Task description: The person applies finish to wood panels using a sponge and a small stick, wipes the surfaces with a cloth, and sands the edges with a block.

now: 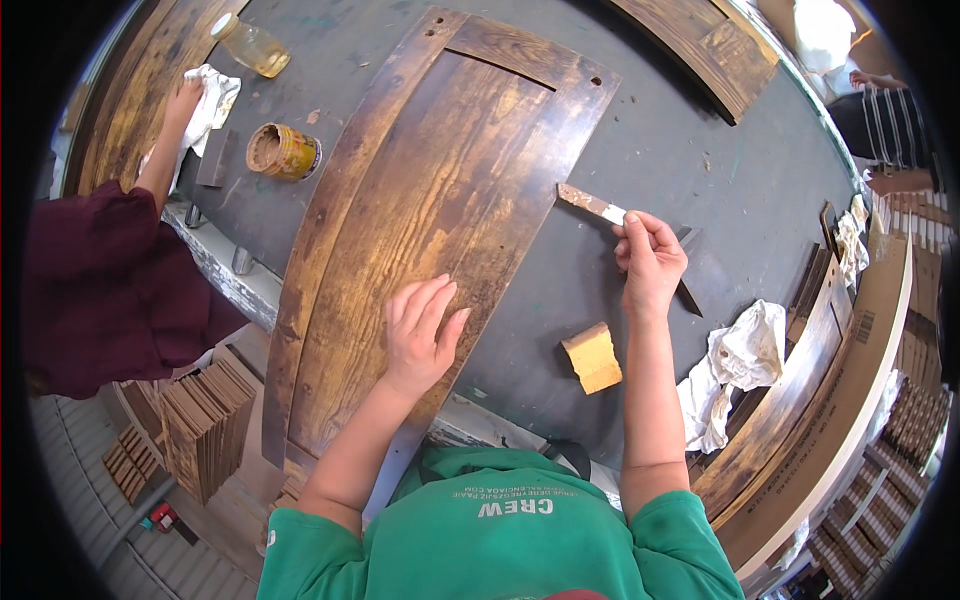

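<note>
A brown wood-grain panel (430, 190) with a raised frame and small holes near its far corners lies lengthwise on the grey table. Resting on its near part is my left hand (422, 330), fingers stretched out and holding nothing. My right hand (650, 255) pinches a narrow flat spatula (590, 203), its blade smeared with brown paste. The tip of the spatula is at the panel's right edge; whether it touches I cannot tell. Below and left of my right wrist sits a yellow sponge block (593, 358). A dark flat strip (689, 285) lies partly hidden behind that hand.
An open jar of brown paste (283, 152) and a clear bottle (250, 45) stand left of the panel. A co-worker in a maroon top (120, 285) presses a white cloth (212, 105) there. Crumpled rags (745, 350) lie at right, beside stacked boards. Another panel (700, 45) lies far right.
</note>
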A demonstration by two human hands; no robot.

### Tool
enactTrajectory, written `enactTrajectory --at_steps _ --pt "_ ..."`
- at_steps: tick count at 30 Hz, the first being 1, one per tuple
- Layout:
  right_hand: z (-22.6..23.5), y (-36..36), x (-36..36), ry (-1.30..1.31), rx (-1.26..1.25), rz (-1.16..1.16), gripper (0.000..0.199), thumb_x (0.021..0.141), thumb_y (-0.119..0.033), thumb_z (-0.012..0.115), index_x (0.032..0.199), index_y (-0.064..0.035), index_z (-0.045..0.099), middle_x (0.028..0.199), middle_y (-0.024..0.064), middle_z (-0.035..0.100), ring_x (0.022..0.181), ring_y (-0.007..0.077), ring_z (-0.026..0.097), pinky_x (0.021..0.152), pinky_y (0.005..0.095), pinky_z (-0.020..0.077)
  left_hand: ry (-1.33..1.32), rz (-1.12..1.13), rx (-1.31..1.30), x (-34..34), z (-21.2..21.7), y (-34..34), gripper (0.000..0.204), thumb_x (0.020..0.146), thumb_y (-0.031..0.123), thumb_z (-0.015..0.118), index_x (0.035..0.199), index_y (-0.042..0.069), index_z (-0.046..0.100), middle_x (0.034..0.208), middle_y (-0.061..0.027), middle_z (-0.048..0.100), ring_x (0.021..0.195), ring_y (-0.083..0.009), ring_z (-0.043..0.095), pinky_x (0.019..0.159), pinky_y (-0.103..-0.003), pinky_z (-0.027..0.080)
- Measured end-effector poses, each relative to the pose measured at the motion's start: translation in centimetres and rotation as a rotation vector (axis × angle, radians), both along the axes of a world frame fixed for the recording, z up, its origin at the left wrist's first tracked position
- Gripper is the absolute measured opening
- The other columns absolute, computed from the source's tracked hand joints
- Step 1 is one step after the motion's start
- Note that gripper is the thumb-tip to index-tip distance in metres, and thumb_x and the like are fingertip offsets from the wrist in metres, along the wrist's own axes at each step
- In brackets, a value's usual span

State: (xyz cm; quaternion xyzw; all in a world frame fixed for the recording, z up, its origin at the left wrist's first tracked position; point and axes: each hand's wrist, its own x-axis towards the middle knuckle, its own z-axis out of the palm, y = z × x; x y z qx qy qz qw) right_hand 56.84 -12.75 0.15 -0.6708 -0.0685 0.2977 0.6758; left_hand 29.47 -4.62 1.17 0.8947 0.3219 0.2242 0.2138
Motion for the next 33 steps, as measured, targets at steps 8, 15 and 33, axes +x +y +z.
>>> enactTrajectory --at_steps 8,15,33 --pt "-0.3 0.2 -0.3 -0.051 0.026 0.056 0.015 0.088 -0.014 0.067 0.096 -0.0011 0.066 0.075 0.0042 0.067 0.056 0.0042 0.053 0.048 0.0166 0.0395 -0.017 0.001 -0.015 -0.1 -0.1 0.2 0.033 0.083 0.013 0.068 0.112 0.000 0.061 0.117 -0.0121 0.060 0.108 -0.0298 0.052 0.094 -0.039 0.039" --pt "-0.2 0.2 0.0 -0.049 -0.036 0.035 0.015 0.088 -0.013 0.066 0.096 0.0000 0.066 0.074 0.0046 0.067 0.056 0.0045 0.054 0.048 0.0168 0.0394 -0.018 -0.006 -0.009 -0.1 -0.1 0.0 0.033 0.083 0.014 0.067 0.112 0.001 0.061 0.117 -0.0118 0.060 0.108 -0.0300 0.051 0.094 -0.039 0.039" --pt "-0.6 0.4 -0.9 -0.078 0.031 0.004 0.016 0.089 -0.013 0.066 0.097 -0.0001 0.066 0.076 0.0042 0.068 0.058 0.0047 0.054 0.050 0.0171 0.0407 -0.026 0.001 0.027 -0.1 -0.3 0.2 0.032 0.083 0.017 0.067 0.111 0.002 0.061 0.117 -0.0090 0.060 0.105 -0.0273 0.053 0.088 -0.038 0.040"
